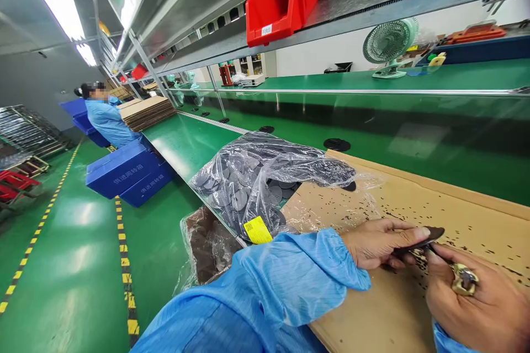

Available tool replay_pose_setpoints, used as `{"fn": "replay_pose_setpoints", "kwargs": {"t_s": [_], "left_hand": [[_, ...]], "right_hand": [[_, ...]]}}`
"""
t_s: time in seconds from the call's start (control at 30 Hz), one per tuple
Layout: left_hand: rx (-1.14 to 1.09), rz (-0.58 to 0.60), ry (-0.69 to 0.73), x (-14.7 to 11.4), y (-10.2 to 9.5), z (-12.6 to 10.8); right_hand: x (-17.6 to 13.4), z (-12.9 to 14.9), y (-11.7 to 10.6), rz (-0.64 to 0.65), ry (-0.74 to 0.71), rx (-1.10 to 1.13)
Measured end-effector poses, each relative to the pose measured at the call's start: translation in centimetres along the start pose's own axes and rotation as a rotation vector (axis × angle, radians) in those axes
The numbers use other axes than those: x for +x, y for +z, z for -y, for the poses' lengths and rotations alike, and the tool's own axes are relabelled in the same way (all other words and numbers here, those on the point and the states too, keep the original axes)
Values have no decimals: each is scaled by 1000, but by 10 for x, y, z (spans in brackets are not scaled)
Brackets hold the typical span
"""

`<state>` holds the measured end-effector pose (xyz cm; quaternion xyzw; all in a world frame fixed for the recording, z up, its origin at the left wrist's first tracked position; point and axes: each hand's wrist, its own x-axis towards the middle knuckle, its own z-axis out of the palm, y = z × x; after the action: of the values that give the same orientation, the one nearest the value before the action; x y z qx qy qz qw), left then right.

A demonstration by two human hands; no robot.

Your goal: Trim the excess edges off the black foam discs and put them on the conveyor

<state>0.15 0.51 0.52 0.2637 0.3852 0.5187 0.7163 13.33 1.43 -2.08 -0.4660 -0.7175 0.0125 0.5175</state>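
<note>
My left hand (pixel 383 242) pinches a thin, flat black disc (pixel 433 235) between thumb and fingers, above the cardboard sheet (pixel 372 314). My right hand (pixel 476 295) is closed, thumb and forefinger pinched together at the near edge of that disc. Whatever sits between those fingertips is too small or hidden to make out. A gold-coloured ring (pixel 464 280) is on a right finger. Many tiny black bits lie scattered over the cardboard around both hands. To the left, a clear plastic bag (pixel 265 176) full of similar dark discs rests on the green bench, with a yellow label (pixel 257 230).
Small stacks of black discs (pixel 337 144) stand along the bench behind the bag. Overhead, a red bin (pixel 285 5) hangs from the shelf. A plastic-lined box (pixel 207 242) stands below the bench edge. Further left are blue crates (pixel 124 171), stacked cardboard (pixel 147 112) and a co-worker (pixel 105 116).
</note>
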Motion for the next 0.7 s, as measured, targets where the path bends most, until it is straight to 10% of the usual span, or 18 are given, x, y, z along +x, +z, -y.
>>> {"fn": "replay_pose_setpoints", "kwargs": {"t_s": [0.7], "left_hand": [[-221, 41, -39, -4, -6, 10]], "right_hand": [[-2, 24, -21, 146, 148, 506]]}}
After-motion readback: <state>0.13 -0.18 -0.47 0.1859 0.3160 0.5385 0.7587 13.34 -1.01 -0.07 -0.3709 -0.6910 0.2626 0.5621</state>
